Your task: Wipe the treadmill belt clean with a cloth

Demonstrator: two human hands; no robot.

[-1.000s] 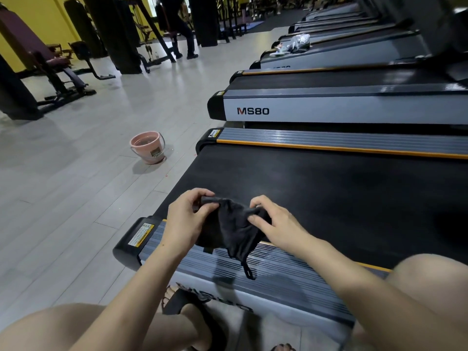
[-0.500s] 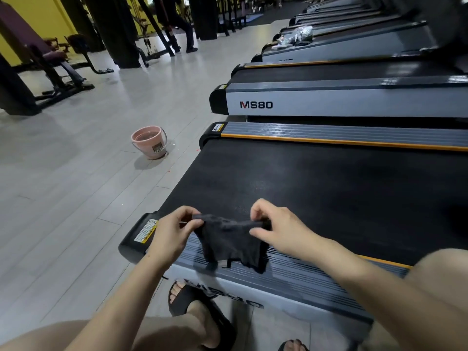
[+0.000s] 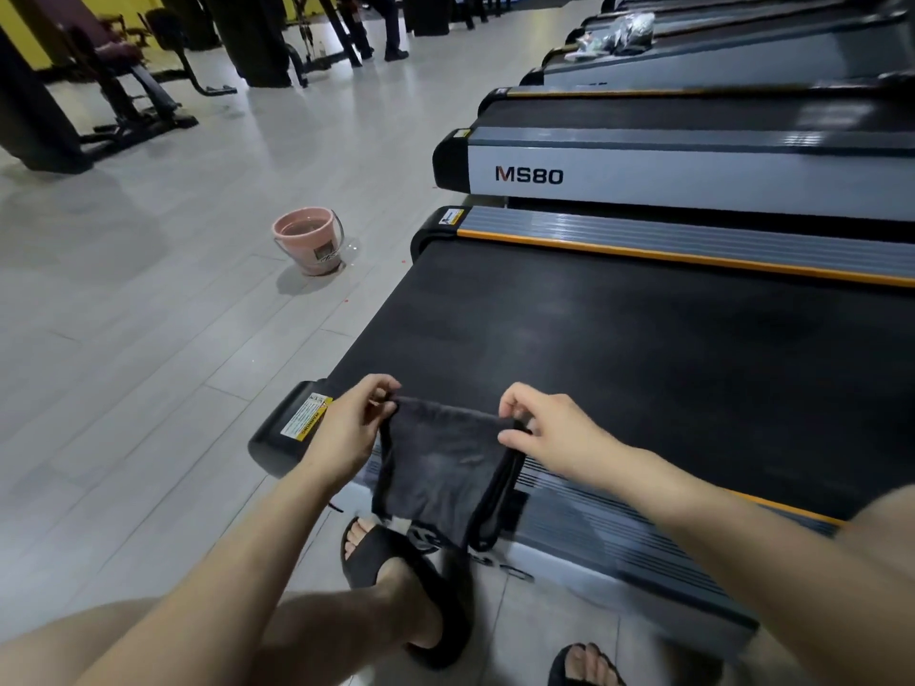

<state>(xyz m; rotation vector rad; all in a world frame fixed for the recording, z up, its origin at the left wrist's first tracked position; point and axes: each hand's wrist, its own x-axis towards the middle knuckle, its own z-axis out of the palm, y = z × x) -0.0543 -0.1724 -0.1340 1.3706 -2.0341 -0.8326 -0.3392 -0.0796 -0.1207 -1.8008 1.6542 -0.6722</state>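
Note:
A dark grey cloth (image 3: 440, 467) hangs stretched between my two hands over the near side rail of the treadmill. My left hand (image 3: 346, 428) pinches its upper left corner and my right hand (image 3: 549, 433) pinches its upper right corner. The black treadmill belt (image 3: 643, 349) lies just beyond the hands, wide and flat, with an orange-edged grey rail on its far side. The cloth hangs in the air and does not touch the belt.
A pink bucket (image 3: 309, 237) with water stands on the grey floor to the left of the treadmill. More treadmills marked MS80 (image 3: 693, 175) line up behind. My sandalled feet (image 3: 391, 561) are on the floor below. A person (image 3: 376, 22) and weight machines are far back.
The bunched cloth has been pulled open: my hands moved apart and lower toward the near rail, and the cloth now hangs flat between them.

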